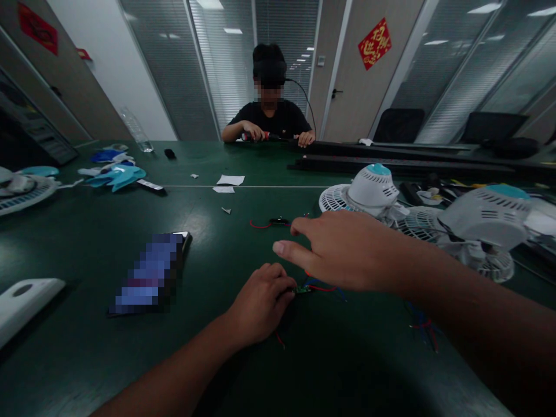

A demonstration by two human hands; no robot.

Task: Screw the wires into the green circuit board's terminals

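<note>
My left hand point(260, 301) rests on the dark green table point(130, 231), fingers curled and pinched on a small green circuit board point(303, 289) with red and blue wires. My right hand point(339, 249) hovers above it, thumb and forefinger stretched out toward the left, holding nothing. Just beyond its fingertips lies a small black part with a red wire point(273, 222).
Dismantled white fans with teal caps point(373, 185) point(482, 217) lie at the right, another fan point(21, 191) at the left. A phone point(152, 272) and a white device point(21, 301) lie at my left. Paper scraps point(229, 180) sit mid-table. A person point(269, 116) works across the table.
</note>
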